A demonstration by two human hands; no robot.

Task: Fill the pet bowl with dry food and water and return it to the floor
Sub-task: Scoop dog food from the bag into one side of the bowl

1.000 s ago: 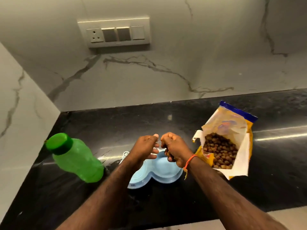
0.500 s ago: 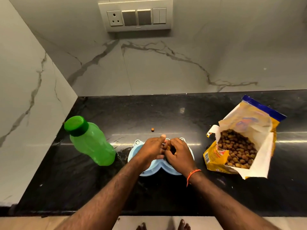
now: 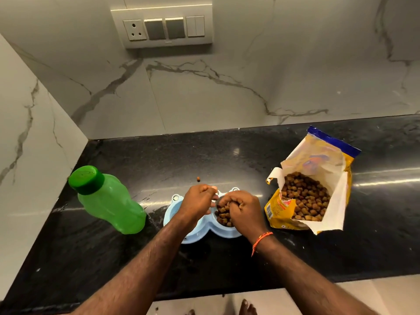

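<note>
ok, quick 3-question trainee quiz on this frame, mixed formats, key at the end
1. True or false: the green bottle has its cap on.
2. Which compartment of the blue pet bowl holds kibble? A) the person's left B) the person's right C) both
3. Fill in: one stray kibble piece lies on the black ____ behind the bowl.

Key
1. True.
2. B, under the right hand; the left hand is over the other side.
3. Counter. The open food bag lies to the right.

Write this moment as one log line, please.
step: filling food | right hand: drops kibble in bowl | left hand: over bowl | bottle: capped
</note>
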